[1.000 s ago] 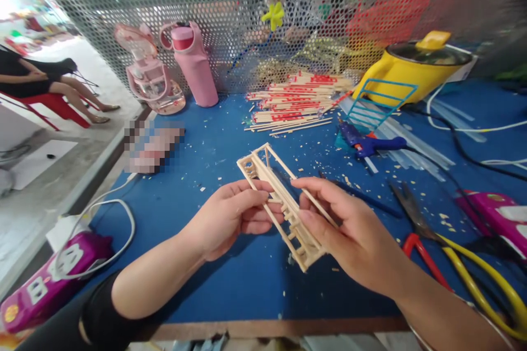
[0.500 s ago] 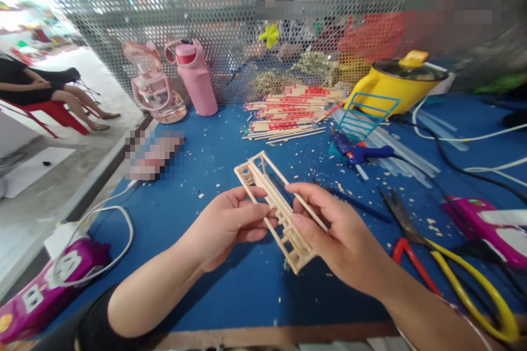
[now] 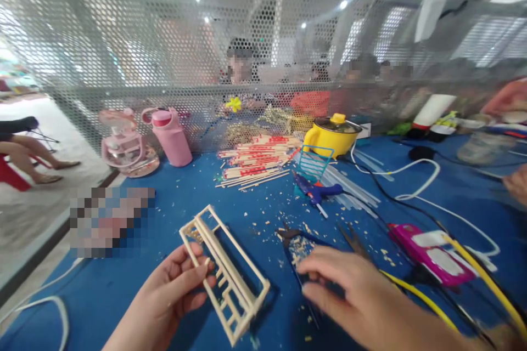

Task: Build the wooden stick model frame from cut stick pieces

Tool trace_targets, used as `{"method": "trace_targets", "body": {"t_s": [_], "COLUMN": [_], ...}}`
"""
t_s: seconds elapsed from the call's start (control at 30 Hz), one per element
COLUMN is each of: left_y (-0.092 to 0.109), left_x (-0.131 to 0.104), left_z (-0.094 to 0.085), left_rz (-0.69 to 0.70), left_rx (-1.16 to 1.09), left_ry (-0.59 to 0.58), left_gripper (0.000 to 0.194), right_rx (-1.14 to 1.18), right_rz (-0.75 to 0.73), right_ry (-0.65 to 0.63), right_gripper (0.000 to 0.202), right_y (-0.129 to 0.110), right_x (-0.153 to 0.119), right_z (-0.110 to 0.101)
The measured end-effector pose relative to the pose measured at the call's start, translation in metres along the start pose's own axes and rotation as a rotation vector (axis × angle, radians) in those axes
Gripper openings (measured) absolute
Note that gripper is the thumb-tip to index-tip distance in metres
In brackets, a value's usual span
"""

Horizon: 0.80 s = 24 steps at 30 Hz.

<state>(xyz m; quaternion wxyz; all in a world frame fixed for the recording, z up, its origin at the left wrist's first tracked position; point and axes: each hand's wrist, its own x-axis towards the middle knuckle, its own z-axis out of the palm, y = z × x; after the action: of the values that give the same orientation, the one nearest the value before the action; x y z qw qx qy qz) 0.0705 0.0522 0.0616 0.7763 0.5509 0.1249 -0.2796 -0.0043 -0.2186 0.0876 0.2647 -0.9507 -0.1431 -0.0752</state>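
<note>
In the head view, my left hand (image 3: 177, 282) pinches a small wooden frame (image 3: 226, 262) along its left long side, thumb on top and fingers curled beneath. The frame is tilted over the near middle of the blue bench (image 3: 164, 219), its far end leaning left and its near end reaching right. Slim sticks run its length, with short crosspieces towards the near end.

My right hand (image 3: 349, 290) is open and holds nothing that I can see, fingers bent, the thumb apart from the forefinger. It is over the blue-handled pliers (image 3: 289, 235) and a scatter of wood chips (image 3: 298, 249), to the right of the frame; I cannot tell whether it touches the pliers. Beyond it are the dark blades of a yellow-handled tool (image 3: 354, 242), partly hidden by my hand, and a purple case (image 3: 432, 252) is further right.

On the far side, bundled wooden sticks (image 3: 263, 156) with red wrapping lie in front of a perforated metal screen (image 3: 164, 66). To their right are a blue glue gun (image 3: 317, 191), a turquoise rack (image 3: 316, 162), clear rods (image 3: 349, 186) and a yellow pot (image 3: 333, 142). To their left stand a pink bottle (image 3: 173, 140) and a clear pink one. Another person's hand (image 3: 516, 184) shows at the right edge.
</note>
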Motion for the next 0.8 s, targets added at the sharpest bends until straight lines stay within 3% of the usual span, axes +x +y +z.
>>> {"method": "trace_targets", "body": {"t_s": [0.13,0.27,0.37,0.47,0.6,0.8], "left_y": [-0.005,-0.009,-0.010,-0.008,-0.001,0.013], "left_x": [0.006,0.010,0.010,0.009,0.006,0.005], "left_z": [-0.003,-0.001,0.003,0.006,0.011,0.013], "left_rz": [-0.007,-0.018,-0.014,-0.012,-0.011,-0.078], "left_rx": [-0.072,-0.109,-0.136,-0.143,-0.123,-0.092], "left_ry": [-0.031,-0.040,-0.036,-0.008,0.015,-0.029], "left_gripper": [0.030,0.027,0.028,0.027,0.025,0.014], "right_rx": [-0.258,-0.392,-0.482,-0.540,-0.586,-0.537], "right_rz": [-0.033,-0.016,0.006,-0.013,-0.049,-0.067], "right_ry": [-0.228,-0.224,-0.248,-0.276,-0.278,-0.227], "right_gripper": [0.023,0.020,0.026,0.031,0.031,0.021], "right_y": [0.042,0.079,0.098,0.112,0.118,0.093], "right_x": [0.082,0.169,0.208,0.222,0.221,0.197], "right_z": [-0.001,0.024,0.046,0.057,0.057,0.042]}}
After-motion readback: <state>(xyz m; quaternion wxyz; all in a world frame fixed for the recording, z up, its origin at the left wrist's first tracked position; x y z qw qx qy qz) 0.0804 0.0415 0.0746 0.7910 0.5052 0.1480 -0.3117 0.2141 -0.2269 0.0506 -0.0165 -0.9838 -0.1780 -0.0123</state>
